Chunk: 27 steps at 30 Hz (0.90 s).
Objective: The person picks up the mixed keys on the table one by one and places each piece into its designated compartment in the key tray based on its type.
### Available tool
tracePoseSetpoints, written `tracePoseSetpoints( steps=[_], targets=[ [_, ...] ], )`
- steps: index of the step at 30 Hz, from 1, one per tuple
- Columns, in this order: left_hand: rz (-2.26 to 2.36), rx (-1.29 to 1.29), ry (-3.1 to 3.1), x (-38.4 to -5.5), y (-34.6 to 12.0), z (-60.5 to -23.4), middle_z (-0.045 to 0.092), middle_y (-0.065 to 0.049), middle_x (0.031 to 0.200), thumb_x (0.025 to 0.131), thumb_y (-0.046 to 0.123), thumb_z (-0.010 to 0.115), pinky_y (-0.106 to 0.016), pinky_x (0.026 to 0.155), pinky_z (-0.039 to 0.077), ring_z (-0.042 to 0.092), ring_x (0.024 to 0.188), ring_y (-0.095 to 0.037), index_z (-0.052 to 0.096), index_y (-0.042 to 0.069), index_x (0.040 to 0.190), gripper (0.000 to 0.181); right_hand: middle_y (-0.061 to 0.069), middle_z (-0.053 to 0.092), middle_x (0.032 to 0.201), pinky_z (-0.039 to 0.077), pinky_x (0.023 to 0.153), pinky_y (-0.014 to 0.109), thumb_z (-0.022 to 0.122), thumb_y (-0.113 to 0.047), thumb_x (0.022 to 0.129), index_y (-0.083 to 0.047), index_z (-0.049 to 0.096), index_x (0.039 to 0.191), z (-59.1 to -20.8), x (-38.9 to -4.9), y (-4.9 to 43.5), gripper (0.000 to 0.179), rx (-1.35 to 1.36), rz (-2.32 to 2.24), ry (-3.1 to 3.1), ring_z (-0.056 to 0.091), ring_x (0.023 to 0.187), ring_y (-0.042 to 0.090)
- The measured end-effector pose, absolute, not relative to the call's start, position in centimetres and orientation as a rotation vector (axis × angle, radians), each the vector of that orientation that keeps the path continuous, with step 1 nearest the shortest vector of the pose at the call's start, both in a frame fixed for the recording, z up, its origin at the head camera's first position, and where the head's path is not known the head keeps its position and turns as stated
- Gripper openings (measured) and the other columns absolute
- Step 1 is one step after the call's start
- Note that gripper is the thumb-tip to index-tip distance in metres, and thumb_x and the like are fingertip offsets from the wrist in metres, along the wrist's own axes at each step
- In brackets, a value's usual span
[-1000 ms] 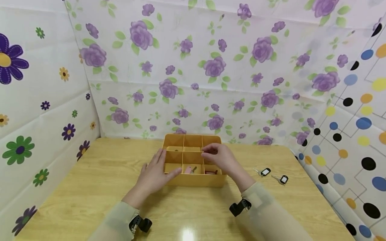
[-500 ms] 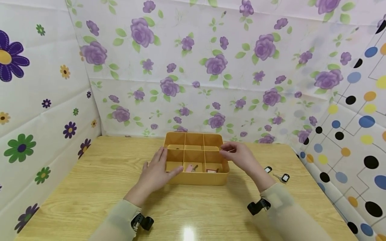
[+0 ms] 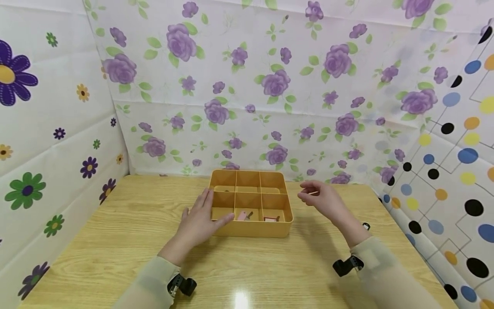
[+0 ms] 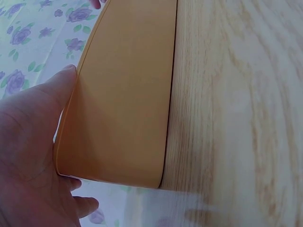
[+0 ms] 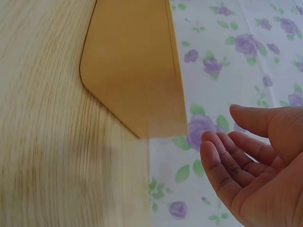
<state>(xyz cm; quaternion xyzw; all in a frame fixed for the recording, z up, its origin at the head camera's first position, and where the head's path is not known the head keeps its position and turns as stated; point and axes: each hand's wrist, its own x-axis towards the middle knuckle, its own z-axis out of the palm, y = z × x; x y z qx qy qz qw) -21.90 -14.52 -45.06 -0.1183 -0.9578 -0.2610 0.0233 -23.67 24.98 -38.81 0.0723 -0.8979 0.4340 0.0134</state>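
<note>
An orange-yellow organizer box (image 3: 251, 229) with several compartments stands on the table. My left hand (image 3: 198, 216) rests at its front left corner, fingers along the left side and thumb over the front rim; the left wrist view shows the thumb (image 4: 64, 82) at the rim. My right hand (image 3: 320, 197) hovers right of the box, apart from it. Its fingers are loosely bent, with nothing between them and the thumb in the right wrist view. In the front middle compartment lies a key with a pink tag (image 3: 242, 216); a red-and-white tag (image 3: 271, 219) lies in the front right one.
A black-framed key tag (image 3: 366, 225) shows past the right forearm on the wooden table (image 3: 247, 266). Something small and dark (image 3: 227, 191) shows in the back left compartment. A flowered cloth (image 3: 251, 107) hangs behind the table, with patterned cloths at both sides.
My right hand has moved from over the box's right side out to the right, off its rim. Its forearm now hides one of the two black-tagged keys. The left hand stays at the corner.
</note>
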Motion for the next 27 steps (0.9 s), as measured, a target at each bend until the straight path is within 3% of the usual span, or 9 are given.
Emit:
tracePoseSetpoints(
  steps=[12, 19, 27],
  targets=[
    [-0.818, -0.369, -2.968, -21.9, -14.4, -44.9, 0.003, -0.014, 0.185, 0.093, 0.095, 0.048, -0.082, 0.124, 0.007, 0.013, 0.168, -0.041, 0.009, 0.004, 0.177, 0.129, 0.018, 0.073, 0.13, 0.064, 0.091, 0.046, 0.073, -0.032, 0.11, 0.0, 0.064, 0.15, -38.8, -23.2, 28.3, 0.052, 0.196, 1.231, -2.842, 0.075, 0.106, 0.03],
    [-0.817, -0.368, -2.967, -21.8, -14.3, -44.9, 0.003, -0.014, 0.185, 0.093, 0.095, 0.047, -0.082, 0.124, 0.007, 0.013, 0.168, -0.041, 0.009, 0.004, 0.177, 0.129, 0.02, 0.071, 0.133, 0.064, 0.092, 0.047, 0.071, -0.031, 0.111, 0.002, 0.062, 0.152, -38.7, -22.7, 29.9, 0.053, 0.193, 1.224, -2.856, 0.074, 0.114, 0.036],
    [-0.815, -0.358, -2.973, -21.8, -14.3, -44.8, 0.002, -0.014, 0.185, 0.096, 0.09, 0.051, -0.081, 0.125, 0.006, 0.014, 0.168, -0.042, 0.008, 0.005, 0.177, 0.125, 0.02, 0.069, 0.136, 0.063, 0.093, 0.049, 0.072, -0.035, 0.111, 0.001, 0.061, 0.152, -39.3, -22.2, 32.0, 0.055, 0.165, 1.229, -2.873, 0.072, 0.114, 0.034]
  ],
)
